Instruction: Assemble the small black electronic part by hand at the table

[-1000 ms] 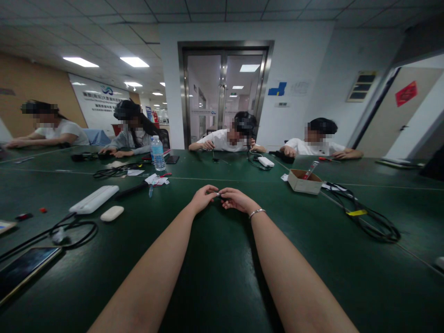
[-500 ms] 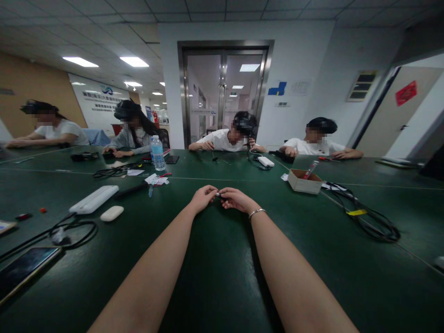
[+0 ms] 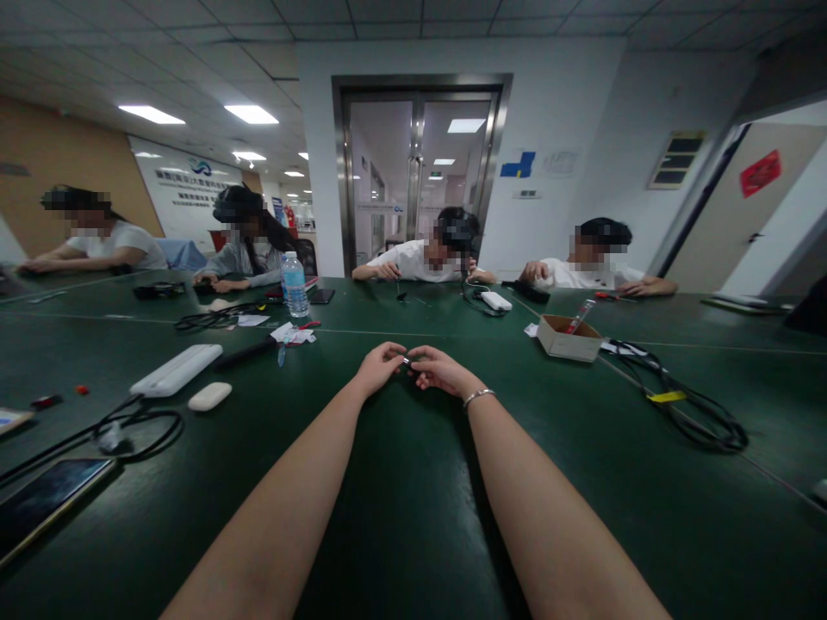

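Pinched between both grips, left hand (image 3: 378, 368) and right hand (image 3: 440, 370), one small dark part (image 3: 407, 362) sits at twelve o'clock on the desk (image 3: 413, 517). Nothing has shifted since a second ago, so the fiddling continues. Counted: one bottle (image 3: 295, 286), one box (image 3: 568, 337), four co-workers.

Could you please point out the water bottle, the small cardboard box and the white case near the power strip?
water bottle (image 3: 295, 288): head view, on its clear body.
cardboard box (image 3: 568, 346): head view, on its front wall.
white case (image 3: 209, 396): head view, on its rounded top.
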`<state>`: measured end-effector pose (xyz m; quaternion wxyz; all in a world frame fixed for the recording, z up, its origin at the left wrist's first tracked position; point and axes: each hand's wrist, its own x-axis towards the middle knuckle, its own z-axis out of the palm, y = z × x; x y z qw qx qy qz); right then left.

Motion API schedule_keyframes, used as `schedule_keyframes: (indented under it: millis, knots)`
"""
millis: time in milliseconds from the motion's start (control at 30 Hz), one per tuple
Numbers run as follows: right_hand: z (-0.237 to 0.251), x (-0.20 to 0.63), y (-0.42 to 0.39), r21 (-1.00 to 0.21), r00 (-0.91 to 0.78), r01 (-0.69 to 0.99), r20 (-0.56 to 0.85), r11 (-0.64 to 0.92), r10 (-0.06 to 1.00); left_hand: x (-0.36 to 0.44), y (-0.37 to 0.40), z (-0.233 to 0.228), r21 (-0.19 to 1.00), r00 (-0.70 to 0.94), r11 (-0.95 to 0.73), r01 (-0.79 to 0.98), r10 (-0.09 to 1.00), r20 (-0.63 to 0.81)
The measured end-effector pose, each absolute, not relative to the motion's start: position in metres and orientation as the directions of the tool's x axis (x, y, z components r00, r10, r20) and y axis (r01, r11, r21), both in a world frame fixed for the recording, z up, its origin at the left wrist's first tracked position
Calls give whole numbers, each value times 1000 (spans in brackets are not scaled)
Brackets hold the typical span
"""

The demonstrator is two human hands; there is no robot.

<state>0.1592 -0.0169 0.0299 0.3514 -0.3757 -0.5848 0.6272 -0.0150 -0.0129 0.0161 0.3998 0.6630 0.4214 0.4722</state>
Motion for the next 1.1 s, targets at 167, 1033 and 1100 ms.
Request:
schedule_keyframes:
  millis: [167, 1033, 1100]
  knots:
    - [24, 148, -16, -990, -376, 99, 60, 105, 925, -8, -12, 18, 939, 166, -317, 137, 941, 293]
    - [19, 109, -152, -991, -480, -31, 130, 131, 868, -30, -163, 30, 994, 255, -88, 59, 964, 70]
    - [18, 102, -155, -984, -490, 29, 138, 174, 861, -35, -171, 29, 994, 221, -75, 78, 974, 56]
